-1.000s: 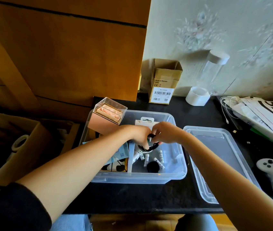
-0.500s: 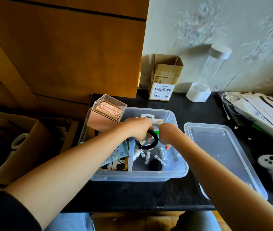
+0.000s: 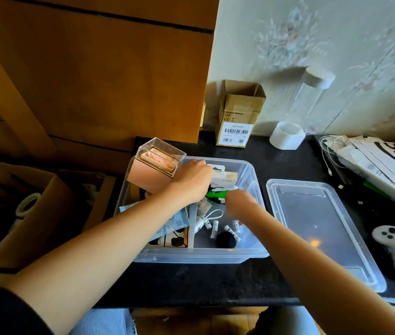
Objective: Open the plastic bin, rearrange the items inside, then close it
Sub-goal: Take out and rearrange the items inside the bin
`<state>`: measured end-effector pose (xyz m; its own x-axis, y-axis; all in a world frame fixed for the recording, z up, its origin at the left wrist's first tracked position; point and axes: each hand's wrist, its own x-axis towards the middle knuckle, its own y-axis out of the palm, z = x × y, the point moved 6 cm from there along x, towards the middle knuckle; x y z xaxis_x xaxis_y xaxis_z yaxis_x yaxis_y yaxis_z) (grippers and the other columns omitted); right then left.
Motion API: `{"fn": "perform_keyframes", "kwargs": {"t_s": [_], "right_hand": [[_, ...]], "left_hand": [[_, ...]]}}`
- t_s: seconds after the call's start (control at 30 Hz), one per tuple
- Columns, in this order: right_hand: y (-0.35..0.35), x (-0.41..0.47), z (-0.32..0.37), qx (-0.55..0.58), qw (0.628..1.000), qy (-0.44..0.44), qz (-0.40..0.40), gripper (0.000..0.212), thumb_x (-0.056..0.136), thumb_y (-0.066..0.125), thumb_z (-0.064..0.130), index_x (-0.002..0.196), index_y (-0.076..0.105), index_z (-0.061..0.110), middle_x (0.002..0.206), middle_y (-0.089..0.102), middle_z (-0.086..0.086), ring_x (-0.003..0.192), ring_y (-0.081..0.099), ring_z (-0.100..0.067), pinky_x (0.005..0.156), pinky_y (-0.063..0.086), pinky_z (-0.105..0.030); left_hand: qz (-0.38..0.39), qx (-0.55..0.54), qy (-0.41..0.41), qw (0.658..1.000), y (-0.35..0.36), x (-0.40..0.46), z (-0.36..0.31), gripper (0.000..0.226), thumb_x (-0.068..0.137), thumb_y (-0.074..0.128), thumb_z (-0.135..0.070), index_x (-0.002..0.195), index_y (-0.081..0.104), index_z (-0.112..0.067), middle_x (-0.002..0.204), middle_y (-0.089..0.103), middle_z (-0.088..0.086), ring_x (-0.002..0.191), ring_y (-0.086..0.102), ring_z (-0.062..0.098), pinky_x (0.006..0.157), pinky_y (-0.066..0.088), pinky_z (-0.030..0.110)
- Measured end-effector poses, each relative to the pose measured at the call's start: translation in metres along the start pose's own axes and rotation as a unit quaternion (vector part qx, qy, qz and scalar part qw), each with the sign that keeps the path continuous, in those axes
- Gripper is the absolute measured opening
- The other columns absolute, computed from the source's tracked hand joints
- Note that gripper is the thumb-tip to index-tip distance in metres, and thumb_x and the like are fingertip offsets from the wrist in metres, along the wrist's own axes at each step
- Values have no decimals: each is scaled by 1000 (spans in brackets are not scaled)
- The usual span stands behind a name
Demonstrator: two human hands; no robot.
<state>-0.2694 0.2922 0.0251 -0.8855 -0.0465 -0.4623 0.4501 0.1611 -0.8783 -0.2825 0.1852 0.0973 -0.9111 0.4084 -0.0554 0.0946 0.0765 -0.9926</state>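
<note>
The clear plastic bin [image 3: 198, 258] stands open on the dark table, and its lid [image 3: 312, 226] lies flat to its right. My left hand [image 3: 191, 182] is curled over the bin's far part, closed on a black loop [image 3: 213, 187] of which only a sliver shows. A green item [image 3: 215, 194] lies beside it. My right hand [image 3: 240, 204] points down into the right compartment, with a fingertip near several white batteries [image 3: 215, 229]. That hand holds nothing I can see. A black round item [image 3: 226, 239] and a white cable [image 3: 212, 215] lie there too.
A pink box with a clear top [image 3: 154, 165] sits on the bin's far left corner. A blue packet [image 3: 174, 226] fills the left compartment. A cardboard box [image 3: 237, 117], white cup [image 3: 287, 139], papers [image 3: 380, 163] and a white controller [image 3: 394, 250] surround the bin.
My two hands have drawn apart. The left moved toward the bin's far side with the black loop, and the right dropped lower toward the batteries. The green item now shows.
</note>
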Motion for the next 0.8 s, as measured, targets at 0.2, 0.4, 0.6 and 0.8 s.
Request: {"fn": "perform_keyframes", "kwargs": {"t_s": [0.2, 0.4, 0.6, 0.8], "right_hand": [[28, 12, 7, -41, 999, 30, 17, 34, 90, 50, 5, 123, 56, 8, 125, 57, -7, 115, 56, -23, 84, 47, -27], [18, 20, 5, -27, 999, 25, -37, 29, 88, 51, -2, 115, 60, 6, 117, 61, -8, 110, 59, -25, 81, 49, -28], [7, 26, 9, -78, 994, 3, -79, 29, 87, 52, -5, 112, 62, 5, 113, 62, -9, 107, 59, -26, 78, 51, -30], [1, 19, 7, -62, 997, 6, -52, 28, 87, 52, -3, 113, 60, 4, 115, 62, -10, 108, 60, -25, 80, 51, -29]], "left_hand": [[51, 74, 14, 996, 12, -6, -1, 39, 84, 57, 0, 123, 52, -1, 127, 39, 12, 102, 47, 27, 64, 34, 34], [68, 34, -3, 997, 11, -7, 1, 47, 85, 58, 0, 130, 44, -4, 119, 46, 11, 98, 53, 25, 66, 39, 31], [109, -3, -9, 994, 11, -10, 4, 55, 84, 56, 4, 135, 36, -1, 120, 47, 15, 92, 57, 27, 66, 42, 32], [117, -27, -22, 992, 14, -10, 7, 58, 85, 56, 4, 137, 31, 0, 126, 46, 16, 92, 57, 26, 64, 42, 30]]}}
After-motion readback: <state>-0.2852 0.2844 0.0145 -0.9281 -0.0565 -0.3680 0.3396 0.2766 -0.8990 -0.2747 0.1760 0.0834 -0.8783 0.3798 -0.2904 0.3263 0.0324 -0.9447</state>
